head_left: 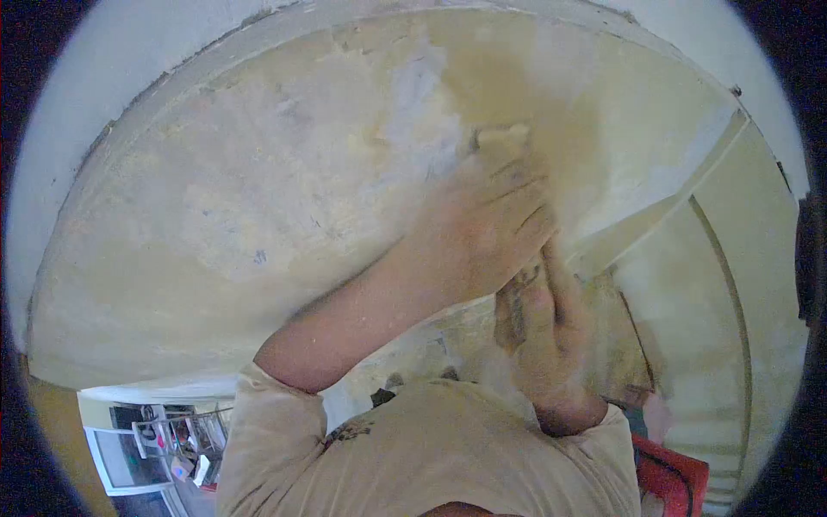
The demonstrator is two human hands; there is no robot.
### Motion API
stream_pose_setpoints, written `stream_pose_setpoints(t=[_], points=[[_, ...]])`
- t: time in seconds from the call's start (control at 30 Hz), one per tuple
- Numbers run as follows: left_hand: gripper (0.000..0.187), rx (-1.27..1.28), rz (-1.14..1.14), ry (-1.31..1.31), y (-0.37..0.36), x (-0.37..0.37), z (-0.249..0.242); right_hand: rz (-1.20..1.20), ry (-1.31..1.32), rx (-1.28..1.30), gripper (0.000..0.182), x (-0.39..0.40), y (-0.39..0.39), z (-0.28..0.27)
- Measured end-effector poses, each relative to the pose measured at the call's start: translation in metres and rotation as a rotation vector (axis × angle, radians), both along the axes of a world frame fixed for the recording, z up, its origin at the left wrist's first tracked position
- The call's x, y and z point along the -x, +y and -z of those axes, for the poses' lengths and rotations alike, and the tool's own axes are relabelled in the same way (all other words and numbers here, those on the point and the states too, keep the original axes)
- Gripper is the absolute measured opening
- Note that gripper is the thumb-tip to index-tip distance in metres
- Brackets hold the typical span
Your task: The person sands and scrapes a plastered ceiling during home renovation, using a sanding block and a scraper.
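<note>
My left hand reaches up from a beige short sleeve and is closed on a small pale block. It presses the block against a patchy yellow-and-white plastered surface. The hand and block are blurred by motion, with pale dust around them. My right hand is just below the left, close to the same surface beside a raised edge. Its fingers are blurred and something dark shows by them, so what it grips is unclear.
A curved trim line runs down the surface on the right. A red object sits at the bottom right behind my shoulder. At the bottom left is a cluttered wire shelf next to a white-framed panel.
</note>
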State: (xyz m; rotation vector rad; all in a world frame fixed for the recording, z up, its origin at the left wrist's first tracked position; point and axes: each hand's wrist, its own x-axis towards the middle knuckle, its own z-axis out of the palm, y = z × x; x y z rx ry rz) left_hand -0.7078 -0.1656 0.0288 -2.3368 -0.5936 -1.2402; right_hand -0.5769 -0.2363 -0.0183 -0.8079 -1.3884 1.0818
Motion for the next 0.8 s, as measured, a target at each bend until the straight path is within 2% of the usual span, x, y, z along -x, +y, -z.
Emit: stream_pose_setpoints(t=[0.07, 0.1, 0.17, 0.23, 0.3, 0.33, 0.4, 0.47, 0.5, 0.63, 0.7, 0.8], points=[[0.016, -0.011, 0.012, -0.008, 0.003, 0.003, 0.022, 0.026, -0.032, -0.001, 0.054, 0.001, -0.005, 0.017], [0.016, -0.020, 0.015, -0.004, 0.004, 0.003, 0.014, 0.051, -0.063, 0.006, 0.055, 0.003, -0.005, 0.023], [0.013, -0.032, -0.069, 0.072, 0.000, 0.000, -0.004, 0.048, -0.015, 0.014, 0.055, 0.004, -0.003, -0.007], [0.013, -0.019, -0.016, 0.009, 0.003, -0.002, -0.009, 0.040, 0.025, 0.024, 0.055, 0.001, -0.004, -0.015], [0.012, -0.014, 0.041, -0.048, 0.004, -0.003, -0.003, 0.039, -0.174, 0.039, 0.054, -0.006, -0.007, -0.009], [0.012, -0.042, 0.029, -0.045, 0.005, -0.004, 0.008, 0.041, -0.174, 0.034, 0.054, -0.004, -0.006, -0.006], [0.012, -0.070, 0.027, -0.032, 0.007, -0.003, 0.008, 0.059, -0.036, 0.055, 0.054, 0.004, -0.007, 0.001], [0.013, 0.008, 0.004, 0.006, 0.003, -0.004, -0.011, 0.059, -0.002, 0.025, 0.054, 0.002, -0.002, -0.013], [0.013, 0.017, 0.003, 0.004, 0.003, -0.004, -0.005, 0.055, 0.038, -0.008, 0.053, 0.002, -0.001, -0.017], [0.013, -0.083, -0.043, 0.008, 0.006, -0.004, 0.002, 0.027, -0.120, 0.004, 0.052, -0.001, -0.004, -0.002], [0.013, -0.079, -0.072, 0.034, 0.004, -0.005, -0.002, 0.027, 0.110, 0.041, 0.051, 0.002, 0.000, -0.014], [0.012, -0.046, 0.044, -0.063, 0.009, -0.008, -0.002, 0.006, 0.055, -0.026, 0.051, -0.001, -0.003, -0.007]])
